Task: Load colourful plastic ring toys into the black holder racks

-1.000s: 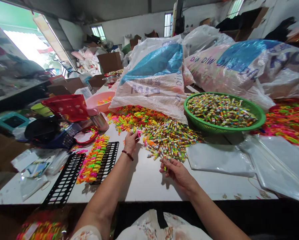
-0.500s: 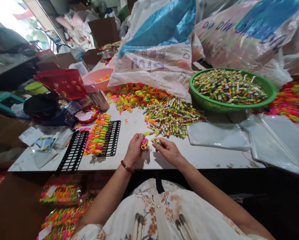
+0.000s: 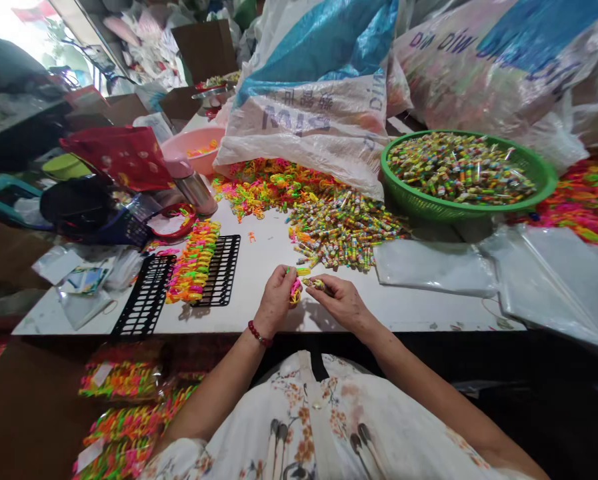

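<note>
My left hand [image 3: 277, 297] is closed round small pink, yellow and green plastic pieces [image 3: 295, 291] near the table's front edge. Close beside it on the right, my right hand [image 3: 341, 301] pinches small wrapped candy tubes [image 3: 317, 285]. The fingertips of the two hands are a little apart. Beyond them lies a pile of wrapped candy tubes [image 3: 346, 230], with a heap of bright plastic pieces [image 3: 259, 190] behind it. To the left, a row of colourful pieces [image 3: 193, 263] rests on a black slotted rack [image 3: 223, 270].
A second black rack [image 3: 146, 293] lies further left. A green basket [image 3: 471, 212] full of candy tubes stands at the right, behind clear plastic bags [image 3: 436, 267]. A steel flask [image 3: 196, 190], a pink bowl [image 3: 191, 160] and a large sack [image 3: 303, 120] stand at the back.
Both hands have shifted slightly to the right, still holding their pieces. The view has tilted a little, so the table appears slightly higher and the racks further left.
</note>
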`<state>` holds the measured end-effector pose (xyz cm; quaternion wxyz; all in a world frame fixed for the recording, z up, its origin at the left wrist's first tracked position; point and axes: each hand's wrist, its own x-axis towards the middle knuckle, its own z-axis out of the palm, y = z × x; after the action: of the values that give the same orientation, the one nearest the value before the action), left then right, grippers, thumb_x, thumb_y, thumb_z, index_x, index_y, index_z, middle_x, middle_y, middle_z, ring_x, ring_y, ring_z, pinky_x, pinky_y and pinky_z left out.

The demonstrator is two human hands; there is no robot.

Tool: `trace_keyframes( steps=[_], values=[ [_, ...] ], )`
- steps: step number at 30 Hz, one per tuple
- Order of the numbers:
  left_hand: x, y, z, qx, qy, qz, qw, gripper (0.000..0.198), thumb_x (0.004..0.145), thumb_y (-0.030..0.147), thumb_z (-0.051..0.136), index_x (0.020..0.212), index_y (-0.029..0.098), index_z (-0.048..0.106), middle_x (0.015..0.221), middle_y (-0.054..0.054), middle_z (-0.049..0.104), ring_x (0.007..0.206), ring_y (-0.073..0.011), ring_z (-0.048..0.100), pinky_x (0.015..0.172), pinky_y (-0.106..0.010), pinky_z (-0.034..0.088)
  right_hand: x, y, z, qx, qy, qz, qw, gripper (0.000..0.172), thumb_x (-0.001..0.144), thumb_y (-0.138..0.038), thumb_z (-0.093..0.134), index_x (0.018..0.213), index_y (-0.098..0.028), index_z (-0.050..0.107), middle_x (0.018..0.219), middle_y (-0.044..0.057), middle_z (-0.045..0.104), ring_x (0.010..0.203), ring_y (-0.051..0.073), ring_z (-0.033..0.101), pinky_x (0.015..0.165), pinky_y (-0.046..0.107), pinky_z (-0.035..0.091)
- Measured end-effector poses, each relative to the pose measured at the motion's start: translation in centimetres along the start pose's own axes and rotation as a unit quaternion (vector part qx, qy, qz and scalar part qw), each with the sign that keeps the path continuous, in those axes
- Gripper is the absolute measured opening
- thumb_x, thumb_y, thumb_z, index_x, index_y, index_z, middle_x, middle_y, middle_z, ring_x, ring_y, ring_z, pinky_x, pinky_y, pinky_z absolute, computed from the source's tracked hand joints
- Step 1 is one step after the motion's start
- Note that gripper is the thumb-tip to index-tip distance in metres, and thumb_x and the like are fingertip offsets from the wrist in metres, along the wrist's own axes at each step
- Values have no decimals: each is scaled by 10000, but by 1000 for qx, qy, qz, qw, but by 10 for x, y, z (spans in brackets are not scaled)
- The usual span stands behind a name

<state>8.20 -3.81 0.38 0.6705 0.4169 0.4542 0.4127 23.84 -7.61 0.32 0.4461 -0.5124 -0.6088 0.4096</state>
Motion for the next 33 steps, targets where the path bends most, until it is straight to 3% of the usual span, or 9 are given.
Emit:
trace_keyframes(
  steps=[5,9,15,19,23,26,28,30,33],
  values=[
    [3,-1,-2,46,-2,12,999,441,798,618,632,839,205,483,597,76,452,448,-61,377,390,-160,302,1,6,0,-25,10,-55,998,206,874,-309,648,1021,-185,720,943,45,727,833,165,649,759,267,476],
    [3,-1,-2,107,-10,25,994,422,822,604,598,798,200,478,592,67,455,473,-70,381,430,-175,306,3,8,-2,-57,15,-74,996,186,888,-312,642,988,-183,731,870,46,706,773,157,631,704,265,462],
    [8,-4,1,141,50,23,988,359,863,550,551,791,204,488,590,62,444,502,-88,382,461,-189,308,6,7,0,-63,26,-99,993,191,896,-306,633,1010,-186,727,788,29,661,687,137,584,631,245,438],
    [16,-17,2,150,72,33,985,366,861,548,545,759,204,472,605,57,440,535,-97,399,498,-202,338,4,4,5,-117,8,-123,985,180,936,-258,541,933,-190,707,734,22,607,682,141,567,628,248,418],
    [28,-36,-1,214,51,69,973,375,900,550,466,752,205,472,658,29,483,589,-120,444,563,-235,388,5,13,3,-171,-15,-111,979,221,932,-203,471,821,-176,660,720,30,575,683,155,557,618,262,410],
    [47,-32,-9,321,23,117,940,327,928,484,442,761,208,502,713,-1,530,657,-143,489,634,-262,411,5,23,-3,-168,-37,-71,983,201,929,-203,476,893,-188,674,768,34,600,727,164,587,664,271,449],
    [68,-18,-14,401,45,145,903,306,942,444,425,766,209,516,739,-12,553,695,-153,510,679,-277,417,3,28,-8,-170,-36,-42,984,229,894,-162,499,1043,-196,669,908,56,633,841,181,621,746,289,483],
    [100,3,-17,476,97,157,860,304,956,410,391,775,205,523,757,-21,576,720,-160,533,705,-286,426,0,32,-12,-174,-26,-24,984,369,859,-125,508,1201,-206,620,1100,85,621,968,197,631,827,308,498],
    [159,30,-15,506,131,156,838,224,934,325,423,858,180,576,859,-54,629,814,-172,584,765,-293,455,-6,36,-12,-172,-22,-22,985,428,869,-136,492,1277,-222,585,1225,100,580,1011,198,640,857,314,511]
  ],
)
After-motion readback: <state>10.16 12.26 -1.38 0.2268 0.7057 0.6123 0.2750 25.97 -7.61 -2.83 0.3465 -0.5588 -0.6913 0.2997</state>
